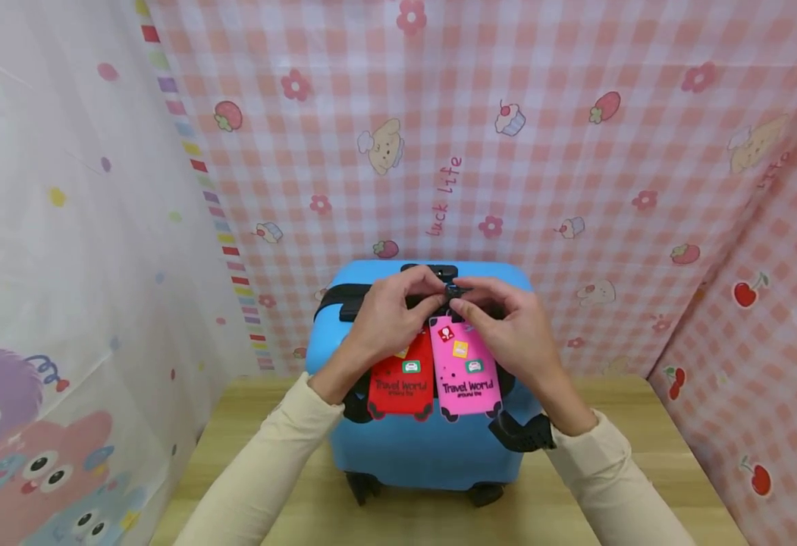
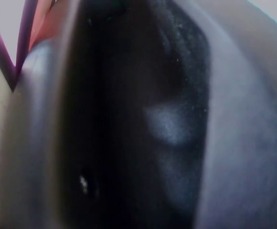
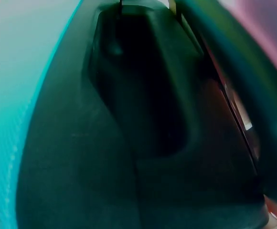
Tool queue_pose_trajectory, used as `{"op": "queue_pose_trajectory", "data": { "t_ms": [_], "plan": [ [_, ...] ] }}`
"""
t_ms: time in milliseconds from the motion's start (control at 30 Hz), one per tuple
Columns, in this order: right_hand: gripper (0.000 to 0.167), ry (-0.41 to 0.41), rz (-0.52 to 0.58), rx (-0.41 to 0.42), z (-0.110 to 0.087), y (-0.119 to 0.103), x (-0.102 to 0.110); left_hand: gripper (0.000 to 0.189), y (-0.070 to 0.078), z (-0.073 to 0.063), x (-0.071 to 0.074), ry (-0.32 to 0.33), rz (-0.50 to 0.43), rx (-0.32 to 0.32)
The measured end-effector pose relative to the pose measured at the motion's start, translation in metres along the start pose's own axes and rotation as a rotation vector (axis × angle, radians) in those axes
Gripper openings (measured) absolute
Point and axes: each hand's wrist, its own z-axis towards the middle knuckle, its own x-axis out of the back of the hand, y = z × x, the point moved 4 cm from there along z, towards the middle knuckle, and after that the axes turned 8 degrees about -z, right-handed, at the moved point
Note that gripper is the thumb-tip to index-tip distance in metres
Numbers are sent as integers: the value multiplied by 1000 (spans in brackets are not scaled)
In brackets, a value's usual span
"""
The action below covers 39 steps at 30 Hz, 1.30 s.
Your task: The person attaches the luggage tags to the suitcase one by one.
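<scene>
A small blue suitcase (image 1: 432, 455) stands upright in front of me in the head view. Two luggage tags hang over its face: a red luggage tag (image 1: 401, 387) on the left and a pink luggage tag (image 1: 468, 379) beside it. Above the tags, fingers and thumb of my left hand (image 1: 387, 315) pinch a small black strap (image 1: 453, 290). My right hand (image 1: 517, 330) pinches the same strap from the other side. The fingertips partly cover the strap, so its fastening is unclear. Dark, blurred close-ups fill the left wrist view; a black recessed part (image 3: 143, 95) fills much of the right.
Black wheels (image 1: 485, 493) carry the suitcase on a wood-grain surface (image 1: 255, 432). Along its top runs a black band (image 1: 343, 294), and a black handle piece (image 1: 432, 270) is behind my hands. A pink checked curtain (image 1: 541, 174) hangs close behind.
</scene>
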Motion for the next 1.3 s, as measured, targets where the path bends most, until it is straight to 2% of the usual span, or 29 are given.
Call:
{"op": "queue_pose_trajectory", "data": {
  "t_ms": [167,600,867,1100,1300],
  "plan": [
    [28,11,-27,24,3,-2,2,5,1,2,2,-11,-4,-4],
    [30,30,-25,73,-1,-3,1,8,-2,-1,4,-22,-40,39],
    [29,45,-49,86,0,-5,-1,10,-4,0,5,-58,-73,46],
    [27,69,-83,93,0,-5,0,21,-3,-3,5,-68,-170,102],
    [23,88,-71,78,0,-4,2,25,-2,-4,3,-73,-194,51]
  ]
}}
